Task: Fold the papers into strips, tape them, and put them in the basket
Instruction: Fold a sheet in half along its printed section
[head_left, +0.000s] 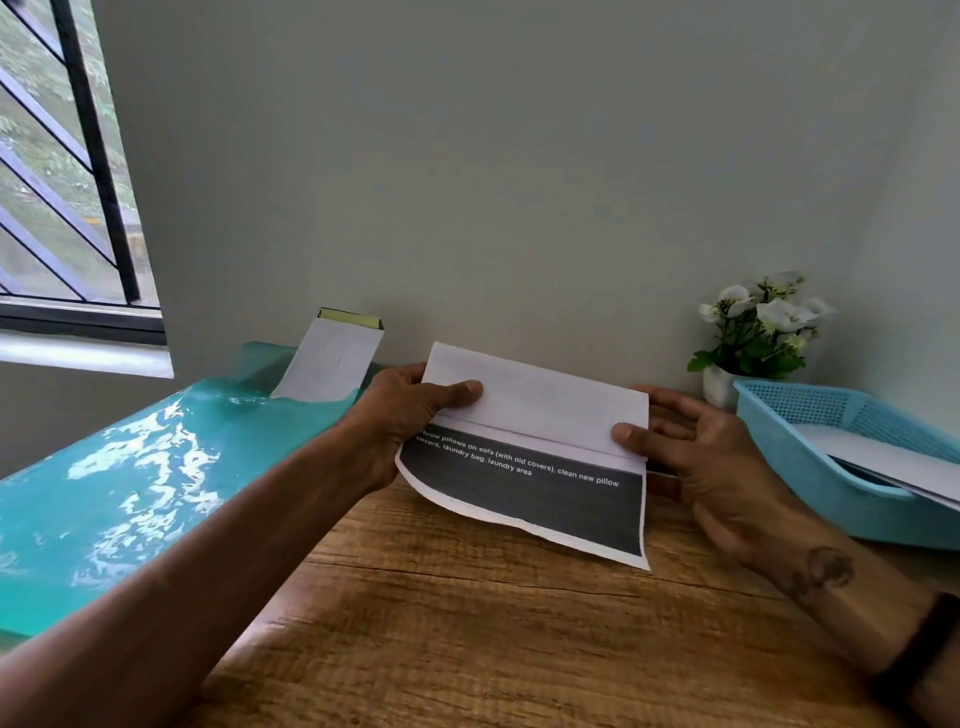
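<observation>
Paper (540, 410), partly folded, is lifted above the wooden table (467, 623); I see my left hand (410, 421) and right hand (691, 447) pinching its ends, blue basket (810, 467) just right

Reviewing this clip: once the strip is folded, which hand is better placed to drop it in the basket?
Right, probably. The right hand pinches the paper's right end, beside the blue basket at the table's right edge. The left hand would have to cross over.
</observation>
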